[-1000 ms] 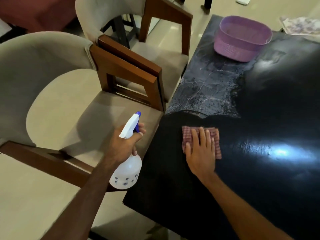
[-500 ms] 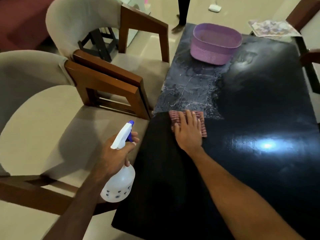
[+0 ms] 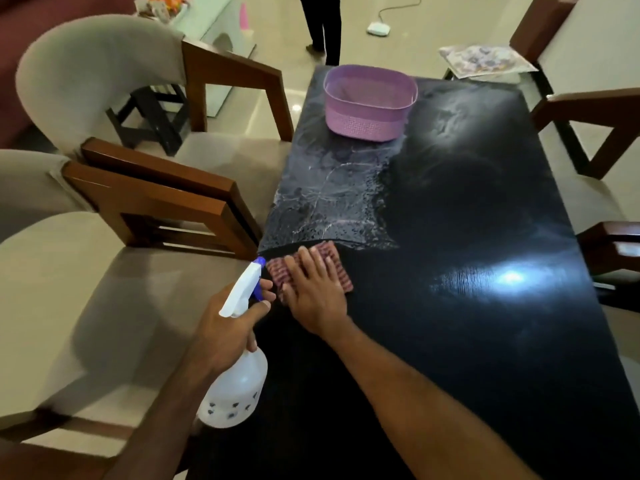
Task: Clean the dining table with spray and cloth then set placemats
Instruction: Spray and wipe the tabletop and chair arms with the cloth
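The black dining table [image 3: 467, 341] fills the right of the view. A patch of spray droplets [image 3: 332, 202] wets its left side. My right hand [image 3: 313, 291] presses flat, fingers straight, on a folded pink-and-red cloth [image 3: 341, 268] at the near edge of that wet patch, close to the table's left edge. My left hand [image 3: 225, 329] grips the neck of a white spray bottle [image 3: 235, 389] with a blue nozzle, held upright just off the table's left edge. Patterned placemats [image 3: 485, 60] lie on a chair seat past the table's far right corner.
A purple plastic basket [image 3: 369, 103] stands at the table's far end. Two cushioned wooden armchairs [image 3: 156, 202] sit tight along the left side, and more chairs [image 3: 595, 126] stand on the right. A person's legs [image 3: 322, 26] are beyond the far end.
My right hand has slid the cloth forward to the wet patch, then left toward the table's edge. The bottle hand has come closer to the cloth, and the view has tilted up.
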